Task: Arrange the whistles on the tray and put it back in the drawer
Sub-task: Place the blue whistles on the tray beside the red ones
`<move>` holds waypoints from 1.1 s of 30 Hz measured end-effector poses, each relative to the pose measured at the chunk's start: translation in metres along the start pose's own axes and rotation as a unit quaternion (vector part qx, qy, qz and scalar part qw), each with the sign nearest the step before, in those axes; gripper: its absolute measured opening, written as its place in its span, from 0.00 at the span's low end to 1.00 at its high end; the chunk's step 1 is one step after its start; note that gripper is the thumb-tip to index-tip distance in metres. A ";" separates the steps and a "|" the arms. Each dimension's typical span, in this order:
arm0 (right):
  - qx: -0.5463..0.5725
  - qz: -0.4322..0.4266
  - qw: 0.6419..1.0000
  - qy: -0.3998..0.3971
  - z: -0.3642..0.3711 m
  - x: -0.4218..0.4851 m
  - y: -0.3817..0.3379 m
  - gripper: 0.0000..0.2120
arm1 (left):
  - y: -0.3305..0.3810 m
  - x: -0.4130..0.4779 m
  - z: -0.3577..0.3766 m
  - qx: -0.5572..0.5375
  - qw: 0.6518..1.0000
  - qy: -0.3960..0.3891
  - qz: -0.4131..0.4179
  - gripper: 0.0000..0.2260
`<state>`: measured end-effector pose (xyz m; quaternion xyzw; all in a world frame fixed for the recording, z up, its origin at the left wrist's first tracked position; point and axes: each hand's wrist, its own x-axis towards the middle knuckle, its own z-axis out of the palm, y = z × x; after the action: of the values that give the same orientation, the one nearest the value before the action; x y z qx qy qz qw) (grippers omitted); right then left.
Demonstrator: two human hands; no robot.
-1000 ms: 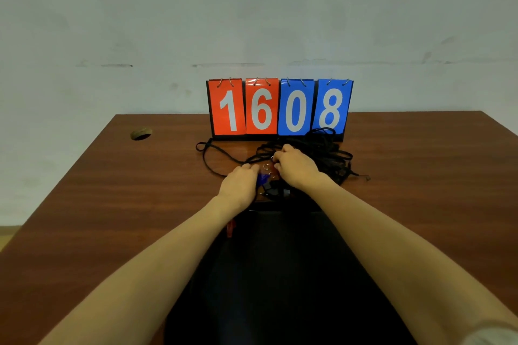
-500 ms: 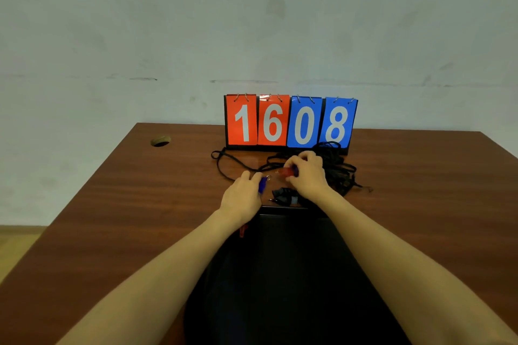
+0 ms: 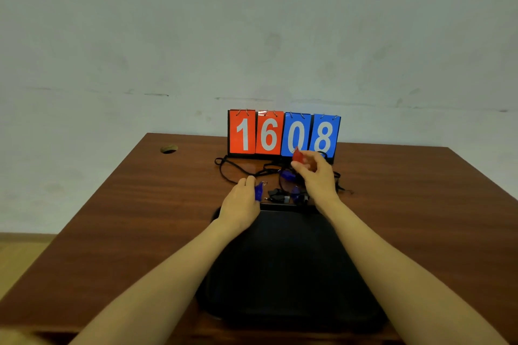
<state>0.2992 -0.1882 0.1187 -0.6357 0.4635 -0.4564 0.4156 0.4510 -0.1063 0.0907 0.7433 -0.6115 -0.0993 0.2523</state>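
Note:
A black tray (image 3: pixel 283 266) lies on the brown table (image 3: pixel 140 204) in front of me, between my forearms. My left hand (image 3: pixel 241 202) is closed around a blue whistle (image 3: pixel 258 191) at the tray's far left corner. My right hand (image 3: pixel 316 176) is raised above the table and pinches a red whistle (image 3: pixel 297 157). Beyond the tray's far edge lie more whistles: a blue one (image 3: pixel 287 175), another blue one (image 3: pixel 295 194) and a black one (image 3: pixel 277 195), tangled in black cords (image 3: pixel 232 169).
A flip scoreboard (image 3: pixel 283 133) reading 1608 stands at the back of the table against a pale wall. A round cable hole (image 3: pixel 169 149) sits at the table's far left. The floor shows at the lower left.
My right hand has lifted the red whistle up out of the pile. My left hand has drawn the blue whistle slightly left. My head has tilted up.

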 end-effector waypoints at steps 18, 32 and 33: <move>-0.278 0.146 0.937 -0.153 0.042 -0.060 0.031 0.17 | -0.029 -0.057 -0.007 -0.008 0.998 0.001 -0.057 0.22; -0.319 0.139 0.924 -0.156 0.075 -0.063 0.037 0.22 | -0.045 -0.064 -0.002 -0.001 0.998 -0.009 -0.062 0.21; -0.326 0.132 0.922 -0.160 0.074 -0.062 0.037 0.23 | -0.045 -0.064 -0.001 0.000 0.998 -0.009 -0.062 0.21</move>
<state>0.3534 -0.1287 0.0535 -0.7332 0.5941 -0.1137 0.3107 0.4758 -0.0384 0.0589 0.7788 -0.5665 -0.1214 0.2402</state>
